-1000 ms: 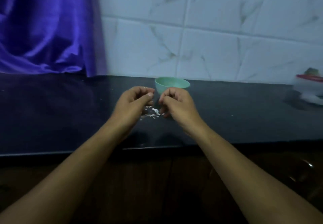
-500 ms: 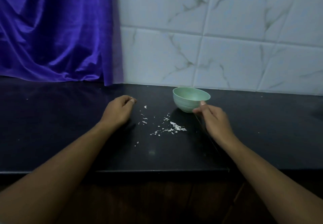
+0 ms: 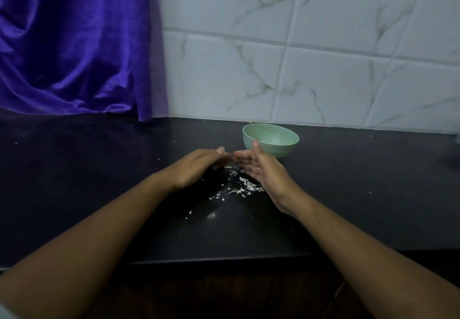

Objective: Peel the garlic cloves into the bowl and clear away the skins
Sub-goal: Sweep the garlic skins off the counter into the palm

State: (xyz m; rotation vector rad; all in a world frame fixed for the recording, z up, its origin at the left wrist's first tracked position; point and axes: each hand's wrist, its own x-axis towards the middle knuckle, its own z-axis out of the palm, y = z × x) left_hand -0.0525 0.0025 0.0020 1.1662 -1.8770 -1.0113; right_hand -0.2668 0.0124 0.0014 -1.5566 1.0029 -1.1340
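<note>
Flanking the skins [image 3: 246, 186] with open, empty left hand [image 3: 196, 167] and right hand [image 3: 262, 170], I feared scattering flakes or nudging the bowl [image 3: 273, 140].

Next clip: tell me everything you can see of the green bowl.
The bowl is small, round, pale green and matte, perhaps plastic. It stands upright on the black counter near the tiled wall, just beyond the scattered skins. Its inside shows only bare wall; no cloves visible. The thumb of the right hand overlaps its near left side; contact cannot be told.
</note>
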